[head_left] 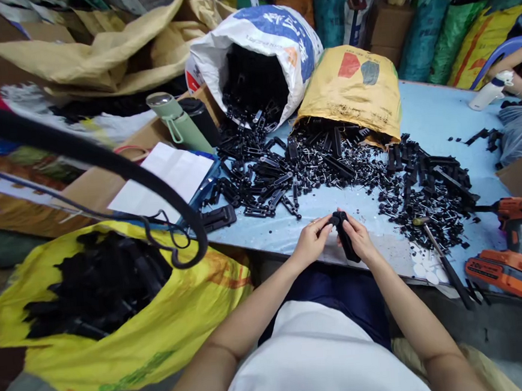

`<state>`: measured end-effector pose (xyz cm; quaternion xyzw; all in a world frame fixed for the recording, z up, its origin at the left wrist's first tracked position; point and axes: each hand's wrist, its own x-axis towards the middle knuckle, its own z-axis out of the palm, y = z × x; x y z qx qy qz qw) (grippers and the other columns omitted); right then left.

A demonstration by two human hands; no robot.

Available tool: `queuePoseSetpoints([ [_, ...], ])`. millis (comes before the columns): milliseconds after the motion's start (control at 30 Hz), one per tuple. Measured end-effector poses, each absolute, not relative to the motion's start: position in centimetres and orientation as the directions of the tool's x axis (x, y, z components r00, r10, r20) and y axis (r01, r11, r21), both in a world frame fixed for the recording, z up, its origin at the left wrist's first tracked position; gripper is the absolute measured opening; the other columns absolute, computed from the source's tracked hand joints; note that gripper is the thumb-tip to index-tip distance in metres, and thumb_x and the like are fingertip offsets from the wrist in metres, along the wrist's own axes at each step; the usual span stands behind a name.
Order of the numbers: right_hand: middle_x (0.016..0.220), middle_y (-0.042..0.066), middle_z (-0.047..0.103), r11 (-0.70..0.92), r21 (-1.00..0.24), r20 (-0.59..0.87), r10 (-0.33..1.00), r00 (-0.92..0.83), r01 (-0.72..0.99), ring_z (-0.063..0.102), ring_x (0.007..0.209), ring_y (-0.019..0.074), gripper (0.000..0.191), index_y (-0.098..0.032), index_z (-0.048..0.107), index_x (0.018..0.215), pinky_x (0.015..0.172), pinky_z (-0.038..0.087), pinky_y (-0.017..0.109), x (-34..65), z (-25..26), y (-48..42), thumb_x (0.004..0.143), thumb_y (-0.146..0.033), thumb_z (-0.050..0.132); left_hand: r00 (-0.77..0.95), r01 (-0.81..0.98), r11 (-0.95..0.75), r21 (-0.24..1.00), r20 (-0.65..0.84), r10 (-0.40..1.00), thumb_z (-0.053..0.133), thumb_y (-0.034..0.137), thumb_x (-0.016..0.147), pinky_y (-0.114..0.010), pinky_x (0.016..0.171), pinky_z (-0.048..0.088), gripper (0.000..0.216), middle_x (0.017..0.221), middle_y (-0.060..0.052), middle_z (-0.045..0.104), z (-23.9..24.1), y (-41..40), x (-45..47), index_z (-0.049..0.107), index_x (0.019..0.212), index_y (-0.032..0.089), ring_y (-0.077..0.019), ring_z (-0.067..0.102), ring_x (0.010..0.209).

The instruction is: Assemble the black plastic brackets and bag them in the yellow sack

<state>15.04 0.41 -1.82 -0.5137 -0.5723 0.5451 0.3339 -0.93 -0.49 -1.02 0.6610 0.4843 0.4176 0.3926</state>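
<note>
Close to the table's front edge, both my hands are closed around one black plastic part [348, 244], long and narrow, pointing down towards my lap. My left hand [312, 239] pinches its upper left side with thumb and fingers. On the other side, my right hand [358, 236] wraps its thumb and fingers round the upper part. The fingers hide some of the part, so any smaller piece between them cannot be made out. Beyond my hands lies a heap of small black parts and metal pins [322, 166] on the blue table [329, 201].
Spilling black parts, a white sack [307, 35] and a yellow sack [347, 92] lie at the back. An orange cordless drill [515, 211], a battery [504, 273] and a screwdriver [452, 277] are right. A yellow bag [197, 303] of parts stands left, below a black curved bar [103, 147].
</note>
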Motion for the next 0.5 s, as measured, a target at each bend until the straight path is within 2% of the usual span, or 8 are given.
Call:
queuePoseSetpoints([
  [100,0.083,0.002,0.057,-0.021,-0.980,-0.074,0.961,-0.267,0.197,0.052,0.054,0.0090,0.059,-0.024,0.049,0.127,0.052,0.051,0.026,15.6,-1.2,0.2,0.078,-0.056,0.050,0.208,0.356,-0.288,0.889,0.225,0.952,0.046,0.025,0.086,-0.030,0.081,0.049,0.031,0.089,-0.007,0.065,0.1,-0.8,-0.9,0.060,0.113,0.017,-0.0173,0.060,0.086],
  [233,0.090,0.002,0.054,0.115,-0.962,0.030,0.946,-0.323,0.248,0.051,0.055,0.0061,0.052,-0.027,0.054,0.123,0.054,0.053,0.025,16.9,-0.4,0.1,0.078,-0.053,0.053,0.268,0.420,-0.350,0.837,0.255,0.929,0.046,0.024,0.086,-0.029,0.082,0.049,0.032,0.095,-0.008,0.065,1.0,-1.3,-1.0,0.059,0.114,0.015,-0.0179,0.060,0.090],
  [433,0.096,0.004,0.054,0.066,-0.973,0.008,0.966,-0.257,0.219,0.053,0.056,0.0063,0.055,-0.026,0.050,0.127,0.051,0.053,0.025,16.7,0.3,-0.2,0.082,-0.055,0.046,0.297,0.452,-0.422,0.786,0.314,0.902,0.044,0.025,0.088,-0.028,0.080,0.048,0.032,0.095,-0.008,0.065,1.4,-1.2,-0.8,0.059,0.115,0.015,-0.0175,0.061,0.088],
  [500,0.095,0.004,0.054,0.102,-0.965,0.030,0.958,-0.284,0.242,0.053,0.055,0.0062,0.054,-0.026,0.050,0.127,0.051,0.053,0.024,16.8,0.5,-0.1,0.081,-0.054,0.047,0.277,0.464,-0.410,0.786,0.311,0.909,0.044,0.025,0.088,-0.027,0.080,0.048,0.032,0.094,-0.008,0.064,1.2,-1.2,-0.8,0.058,0.116,0.016,-0.0167,0.060,0.088],
])
